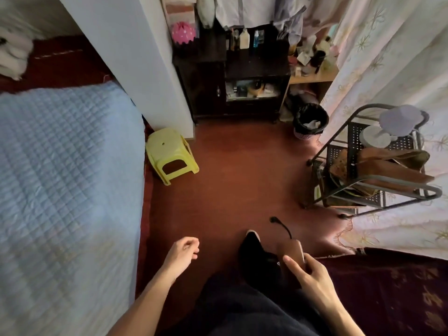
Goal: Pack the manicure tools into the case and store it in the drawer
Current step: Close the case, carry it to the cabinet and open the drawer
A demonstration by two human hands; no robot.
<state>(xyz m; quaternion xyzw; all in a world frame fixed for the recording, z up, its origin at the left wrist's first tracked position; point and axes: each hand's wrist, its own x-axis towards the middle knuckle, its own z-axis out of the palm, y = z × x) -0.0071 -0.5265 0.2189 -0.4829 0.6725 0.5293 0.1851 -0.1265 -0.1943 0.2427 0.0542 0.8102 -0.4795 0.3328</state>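
Observation:
My right hand [308, 272] grips a closed brown leather manicure case [291, 251] low in the view, over my dark trousers and black shoe. My left hand [183, 254] hangs free to the left above the red floor, fingers loosely curled, holding nothing. Straight ahead at the far wall stands a dark cabinet [242, 69] with an open compartment [252, 89] full of small items; bottles stand on its top. No manicure tools are visible outside the case.
A bed with a blue quilt [65, 178] fills the left. A yellow plastic stool [169, 154] sits by a white wall. A black bin [310, 120] and a metal rack [373, 166] with brown bags stand right, beside a curtain. A black cord [281, 225] lies on the floor.

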